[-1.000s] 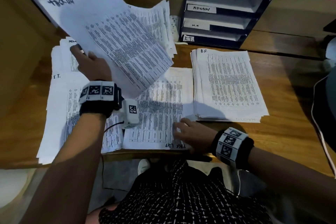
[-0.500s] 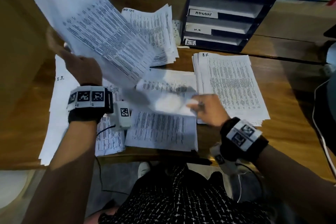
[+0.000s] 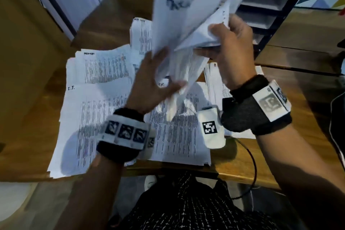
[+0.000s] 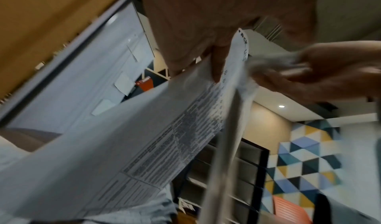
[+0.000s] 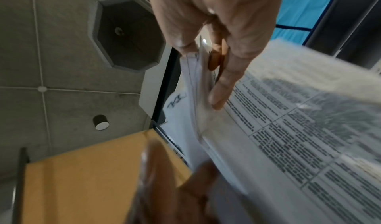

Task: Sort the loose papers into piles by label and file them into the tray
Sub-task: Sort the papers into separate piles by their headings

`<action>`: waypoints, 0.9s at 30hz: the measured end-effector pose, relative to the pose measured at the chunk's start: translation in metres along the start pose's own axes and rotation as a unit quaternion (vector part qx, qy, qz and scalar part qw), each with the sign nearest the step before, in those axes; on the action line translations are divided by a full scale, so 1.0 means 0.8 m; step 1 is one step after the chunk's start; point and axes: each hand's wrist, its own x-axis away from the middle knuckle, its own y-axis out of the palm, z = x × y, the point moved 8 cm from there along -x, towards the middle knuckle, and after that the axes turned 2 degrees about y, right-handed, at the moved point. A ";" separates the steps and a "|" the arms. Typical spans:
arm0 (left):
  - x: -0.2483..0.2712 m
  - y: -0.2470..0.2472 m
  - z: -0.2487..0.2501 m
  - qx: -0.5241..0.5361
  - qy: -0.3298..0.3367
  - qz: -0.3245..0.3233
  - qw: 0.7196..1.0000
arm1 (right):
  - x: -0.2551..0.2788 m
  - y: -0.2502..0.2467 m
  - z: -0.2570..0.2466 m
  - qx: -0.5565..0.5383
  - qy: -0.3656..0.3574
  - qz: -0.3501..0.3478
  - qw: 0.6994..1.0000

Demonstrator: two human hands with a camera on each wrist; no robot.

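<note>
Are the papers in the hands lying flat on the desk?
No. The papers are lifted above the desk, gripped by both the left hand and right hand.

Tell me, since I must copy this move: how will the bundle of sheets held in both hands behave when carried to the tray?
Probably floppy: the bundle of sheets bends and fans apart between the left hand and right hand. Likely light, since a pinch holds it. Loose sheets may slip, because nothing visibly binds them.
</note>
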 end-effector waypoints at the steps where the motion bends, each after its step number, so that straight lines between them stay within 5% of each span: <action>1: 0.003 0.012 -0.006 0.015 -0.022 -0.012 1.000 | 0.001 0.012 0.001 -0.022 0.002 -0.023 0.999; 4: 0.003 -0.001 -0.013 -0.030 -0.016 0.113 0.993 | 0.004 0.040 0.005 -0.073 0.020 -0.085 0.993; 7: -0.002 -0.028 -0.046 -0.011 -0.106 0.200 0.974 | -0.006 0.027 0.020 0.028 0.009 -0.039 0.999; 10: -0.002 -0.033 -0.096 0.131 -0.243 0.181 0.944 | -0.025 -0.025 0.063 0.189 0.033 0.075 0.979; 15: 0.015 -0.008 -0.142 0.246 -0.299 0.135 0.912 | -0.015 -0.076 0.154 0.207 0.151 0.132 0.958; 23: 0.054 0.028 -0.229 0.114 -0.430 0.013 0.895 | 0.041 -0.141 0.224 0.361 0.141 0.252 0.887; 27: 0.064 0.013 -0.256 0.083 -0.467 0.030 0.880 | 0.063 -0.188 0.250 0.286 0.178 0.289 0.896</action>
